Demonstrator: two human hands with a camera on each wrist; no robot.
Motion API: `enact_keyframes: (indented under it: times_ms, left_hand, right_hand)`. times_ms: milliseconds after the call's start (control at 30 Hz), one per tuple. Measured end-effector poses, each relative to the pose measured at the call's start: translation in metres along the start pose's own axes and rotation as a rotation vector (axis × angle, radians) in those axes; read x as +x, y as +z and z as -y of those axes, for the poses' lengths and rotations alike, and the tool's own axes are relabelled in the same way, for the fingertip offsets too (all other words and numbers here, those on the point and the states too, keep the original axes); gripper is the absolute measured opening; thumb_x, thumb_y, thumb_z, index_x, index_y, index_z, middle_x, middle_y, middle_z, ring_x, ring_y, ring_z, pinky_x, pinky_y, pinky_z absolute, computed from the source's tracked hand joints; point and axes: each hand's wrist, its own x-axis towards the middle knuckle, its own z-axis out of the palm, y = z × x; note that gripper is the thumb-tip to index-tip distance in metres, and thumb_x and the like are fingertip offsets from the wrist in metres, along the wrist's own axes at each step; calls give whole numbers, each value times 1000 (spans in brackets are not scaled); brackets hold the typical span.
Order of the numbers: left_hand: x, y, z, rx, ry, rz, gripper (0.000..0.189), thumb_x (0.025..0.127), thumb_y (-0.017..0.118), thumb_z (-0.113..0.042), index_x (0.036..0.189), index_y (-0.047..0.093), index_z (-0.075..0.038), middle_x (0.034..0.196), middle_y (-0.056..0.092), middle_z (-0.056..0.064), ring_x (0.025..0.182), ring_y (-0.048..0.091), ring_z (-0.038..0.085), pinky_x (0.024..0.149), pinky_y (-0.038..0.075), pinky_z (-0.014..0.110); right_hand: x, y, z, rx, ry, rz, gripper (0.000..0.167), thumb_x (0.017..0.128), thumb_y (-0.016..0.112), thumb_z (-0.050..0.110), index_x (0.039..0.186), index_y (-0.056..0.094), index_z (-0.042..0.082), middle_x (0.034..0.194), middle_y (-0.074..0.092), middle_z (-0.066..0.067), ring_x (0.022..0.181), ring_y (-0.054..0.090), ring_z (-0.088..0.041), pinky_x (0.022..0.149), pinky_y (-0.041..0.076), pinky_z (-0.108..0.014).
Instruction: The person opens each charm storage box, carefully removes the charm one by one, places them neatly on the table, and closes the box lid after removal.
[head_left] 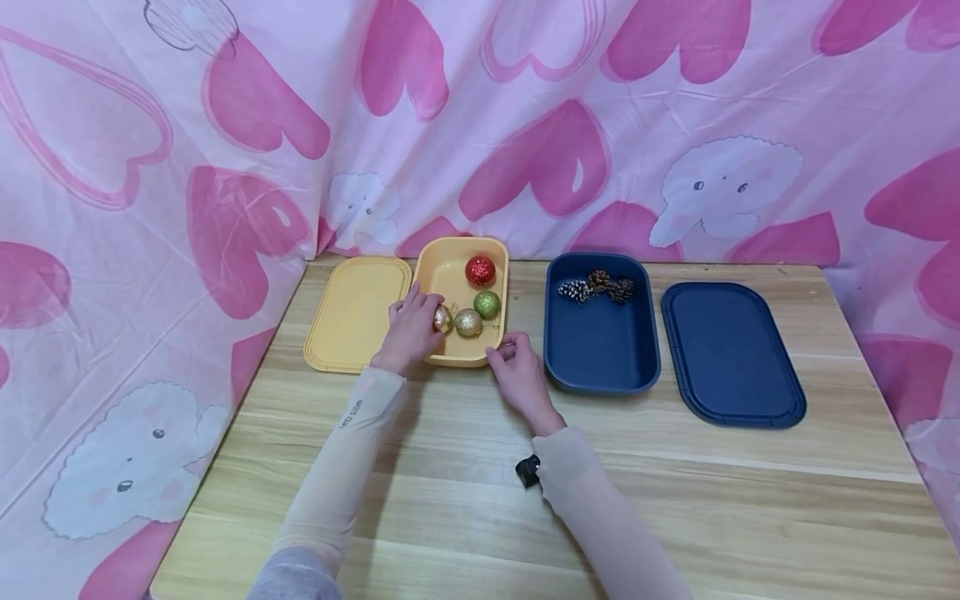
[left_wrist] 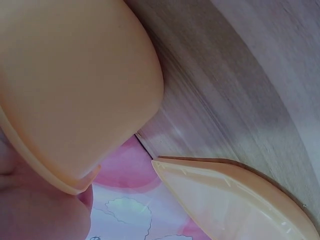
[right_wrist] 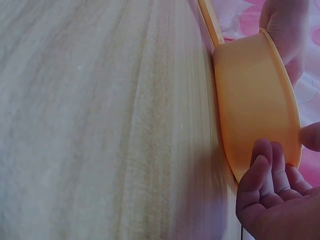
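Note:
My left hand reaches over the left rim of the yellow box, and its fingertips hold a shiny gold Christmas ball inside. Its fingers are mostly hidden in the left wrist view. Beside that ball lie a glittery gold ball, a green ball and a red ball. At the box's near right corner, my right hand grips the rim. In the right wrist view the right thumb is at the rim, and curled fingers lie against the outer wall.
The yellow lid lies flat left of its box. To the right stands a dark blue box with several pine cones at its far end. Its blue lid lies farther right. A pink patterned curtain hangs behind the table.

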Motion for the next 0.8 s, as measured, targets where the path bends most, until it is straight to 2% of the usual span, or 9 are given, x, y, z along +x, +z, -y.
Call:
enact_keyframes:
  times_ms: [233,533,800]
  left_hand:
    - [-1,0,0,4,0,4,54,75,67,-10,127,53,-6,132,54,18,148,18,33,112,22,53]
    - [-2,-1,0,-3,10,-15,52,76,65,-9,126,53,-6,131,55,18,147,20,34,111,24,54]
    - [-2,-2,0,-29,33,-56,50,78,66,-8,126,53,-5,131,55,18,145,26,37,110,26,53]
  right_hand:
    - [0,0,0,-15,17,-4,28,93,61,34,107,55,11,93,66,-6,81,60,-19,71,47,-29]
    - [-1,1,2,-18,36,-5,27,92,61,34,105,56,11,93,66,-6,80,61,-19,71,47,-29]
    - [-1,1,4,-6,47,-1,26,92,61,33,104,55,11,92,65,-6,77,60,-18,68,47,-28]
